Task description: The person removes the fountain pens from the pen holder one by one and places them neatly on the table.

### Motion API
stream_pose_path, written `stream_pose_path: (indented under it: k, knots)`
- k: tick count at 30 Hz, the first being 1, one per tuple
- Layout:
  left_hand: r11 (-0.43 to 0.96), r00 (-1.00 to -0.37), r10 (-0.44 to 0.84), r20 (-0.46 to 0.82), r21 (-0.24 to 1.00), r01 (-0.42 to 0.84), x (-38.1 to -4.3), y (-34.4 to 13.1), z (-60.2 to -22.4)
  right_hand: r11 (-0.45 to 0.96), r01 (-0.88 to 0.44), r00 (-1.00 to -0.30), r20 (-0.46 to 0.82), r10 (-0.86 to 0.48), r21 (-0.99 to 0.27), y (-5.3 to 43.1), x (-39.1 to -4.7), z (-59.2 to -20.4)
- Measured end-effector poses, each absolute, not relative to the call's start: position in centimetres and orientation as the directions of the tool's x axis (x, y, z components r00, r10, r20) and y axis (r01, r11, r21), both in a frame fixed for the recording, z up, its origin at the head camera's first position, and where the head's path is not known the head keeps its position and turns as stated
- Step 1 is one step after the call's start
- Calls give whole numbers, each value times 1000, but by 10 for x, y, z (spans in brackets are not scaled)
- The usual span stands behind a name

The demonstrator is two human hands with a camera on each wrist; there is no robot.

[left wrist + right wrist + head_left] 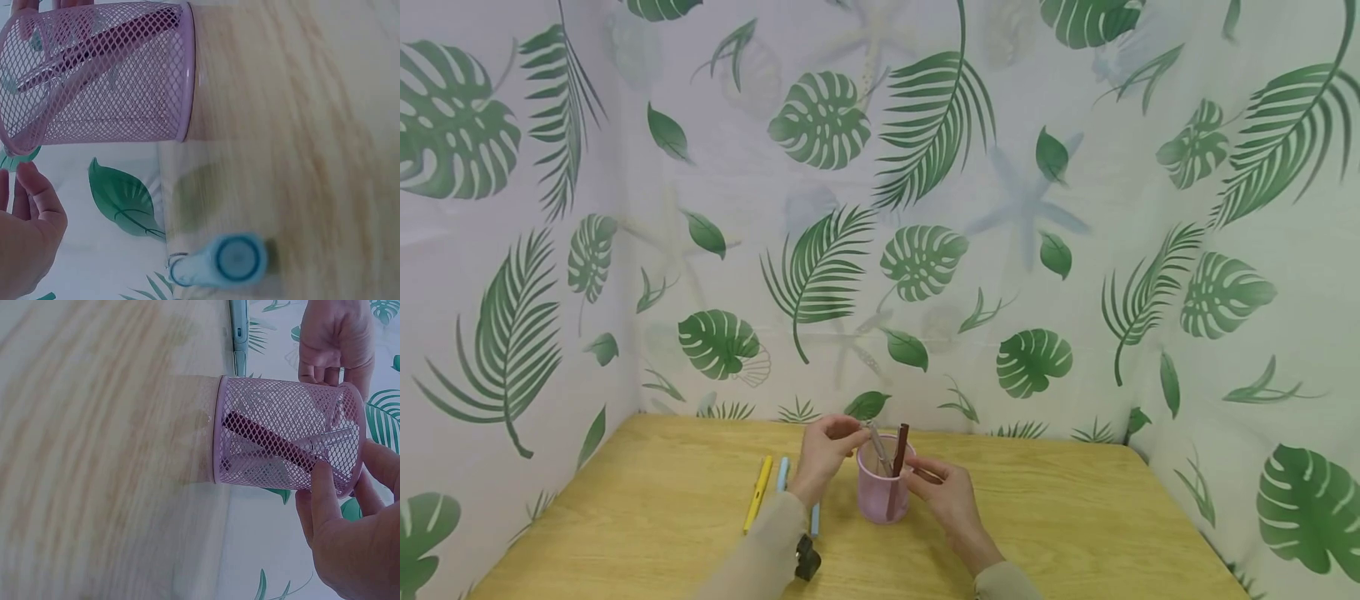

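Note:
A pink mesh pen holder (880, 498) stands upright on the table. Inside it lean a dark red pen (901, 450) and a grey pen (878, 446), which tilts toward the left rim. My left hand (823, 457) is at the holder's left side, thumb and forefinger meeting at the grey pen's top. In the left wrist view, those fingertips lie just beside the rim. My right hand (947, 500) holds the holder's upper right side. In the right wrist view its thumb (324, 494) presses the mesh, with other fingers around the rim.
Left of the holder lie a yellow pen (758, 494) and a light blue pen (783, 473). Another blue pen (815, 518) is partly covered by my left forearm. Leaf-patterned cloth (925, 333) hangs behind the wooden table (1060, 517) and on both sides.

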State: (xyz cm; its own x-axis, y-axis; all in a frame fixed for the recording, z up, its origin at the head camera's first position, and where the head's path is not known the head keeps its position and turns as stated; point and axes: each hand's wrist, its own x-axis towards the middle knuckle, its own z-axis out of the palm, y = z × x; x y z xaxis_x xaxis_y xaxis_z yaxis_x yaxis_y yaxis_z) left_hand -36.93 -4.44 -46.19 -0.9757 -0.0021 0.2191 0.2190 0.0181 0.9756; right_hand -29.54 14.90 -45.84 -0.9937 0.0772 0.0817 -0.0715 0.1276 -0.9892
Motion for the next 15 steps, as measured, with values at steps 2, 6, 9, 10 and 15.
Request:
stream_pose_path:
  k: [2, 6, 9, 10, 15]
  knots:
    - [11, -974, -14, 224, 974, 224, -368, -42, -460, 126, -74, -993, 84, 81, -989, 149, -296, -459]
    - [-21, -977, -30, 211, 977, 212, -367, -37, -458, 119, -71, -993, 82, 88, -990, 148, -296, -459]
    - [-41, -980, -31, 199, 979, 200, -368, -35, -459, 116, -69, -992, 80, 93, -991, 147, -296, -459]
    - [-38, -979, -32, 200, 979, 201, -368, -34, -459, 116, -71, -992, 82, 93, -991, 147, -296, -459]
    - [-16, -980, -54, 193, 981, 194, -368, -30, -460, 114, -79, -992, 89, 92, -990, 148, -296, -459]
